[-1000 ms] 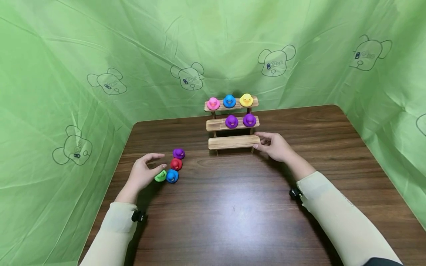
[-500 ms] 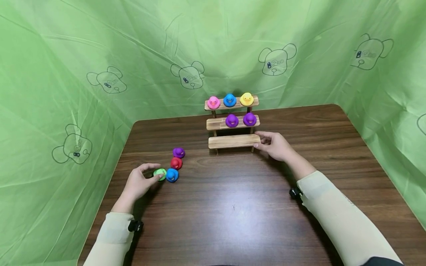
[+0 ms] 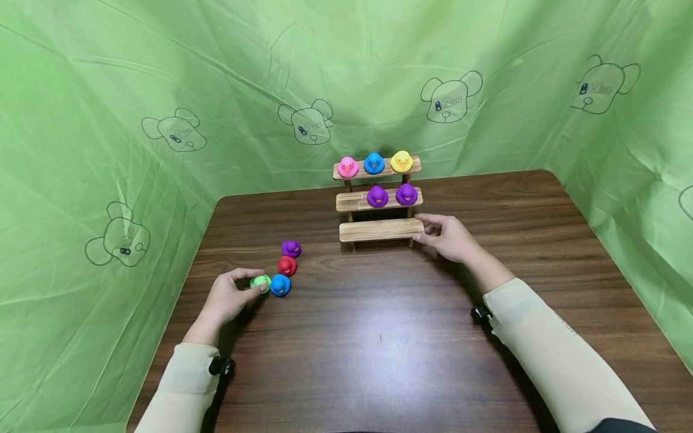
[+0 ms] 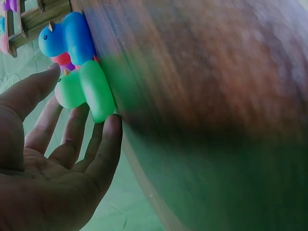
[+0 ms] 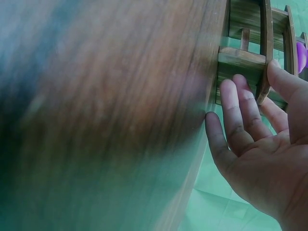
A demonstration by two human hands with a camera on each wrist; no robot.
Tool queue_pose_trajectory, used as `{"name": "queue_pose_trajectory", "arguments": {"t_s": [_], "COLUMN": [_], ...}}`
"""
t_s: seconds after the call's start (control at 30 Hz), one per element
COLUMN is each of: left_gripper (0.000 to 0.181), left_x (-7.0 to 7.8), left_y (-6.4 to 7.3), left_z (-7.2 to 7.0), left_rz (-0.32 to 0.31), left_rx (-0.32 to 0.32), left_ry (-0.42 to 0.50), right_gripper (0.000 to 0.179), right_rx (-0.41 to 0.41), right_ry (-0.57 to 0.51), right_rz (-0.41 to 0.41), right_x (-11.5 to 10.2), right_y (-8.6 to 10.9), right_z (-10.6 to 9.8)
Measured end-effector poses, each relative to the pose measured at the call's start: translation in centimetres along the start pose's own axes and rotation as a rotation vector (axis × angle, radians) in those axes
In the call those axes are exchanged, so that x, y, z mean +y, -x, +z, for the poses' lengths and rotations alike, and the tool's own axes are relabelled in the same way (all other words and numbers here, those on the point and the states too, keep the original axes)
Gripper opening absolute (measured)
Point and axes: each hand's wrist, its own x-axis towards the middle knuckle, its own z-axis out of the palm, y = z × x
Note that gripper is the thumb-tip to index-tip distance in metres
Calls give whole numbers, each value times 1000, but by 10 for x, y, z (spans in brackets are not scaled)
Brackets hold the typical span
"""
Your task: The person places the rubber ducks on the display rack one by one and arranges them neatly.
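My left hand (image 3: 226, 296) has its thumb and fingers around a green rubber duck (image 4: 86, 89) on the table at the left. The thumb is at the duck's head and fingers lie along its other side. Touching or nearly touching it is a blue rubber duck (image 3: 280, 285), with a red duck (image 3: 287, 265) and a purple duck (image 3: 291, 248) behind. At the right end of a three-step wooden display stand (image 3: 379, 231), my right hand (image 3: 448, 239) holds the lowest shelf between thumb and forefinger; its other fingers (image 5: 233, 113) are spread below.
Pink (image 3: 348, 167), blue (image 3: 374, 163) and yellow (image 3: 402, 161) ducks sit on the top shelf. Two purple ducks, one at the centre (image 3: 377, 196) and one at the right, occupy the middle shelf. A green sheet (image 3: 227, 72) hangs behind the brown wooden table (image 3: 346, 349).
My left hand has come down and back toward me, and its thumb and fingers have closed in around the green duck. My right hand stays on the stand.
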Motion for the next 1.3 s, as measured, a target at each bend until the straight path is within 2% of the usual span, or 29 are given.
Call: {"name": "queue_pose_trajectory", "arguments": {"t_s": [0.2, 0.43, 0.63, 0.77, 1.03, 1.2, 1.3], "left_gripper": [35, 32, 39, 41, 38, 36, 35], "left_x": [-2, -2, 3, 13, 39, 53, 68], "left_y": [-1, -1, -1, -2, -8, -13, -14], "left_z": [0, 0, -2, -5, -9, -10, -10], "left_rz": [-5, 18, 34, 49, 97, 103, 102], "left_rx": [-2, 38, 63, 81, 99, 115, 129], "left_ry": [9, 9, 89, 155, 218, 222, 222], "right_gripper": [58, 58, 58, 57, 57, 58, 58], "right_rx": [1, 5, 8, 3, 8, 2, 3], "right_ry": [-1, -3, -14, -19, -11, -20, -15], "right_rz": [3, 1, -5, -4, -1, 3, 5], "right_x": [-1, 1, 0, 0, 3, 4, 4], "right_y": [1, 1, -1, -1, -1, -1, -1], "right_z": [-1, 0, 0, 0, 1, 0, 0]}}
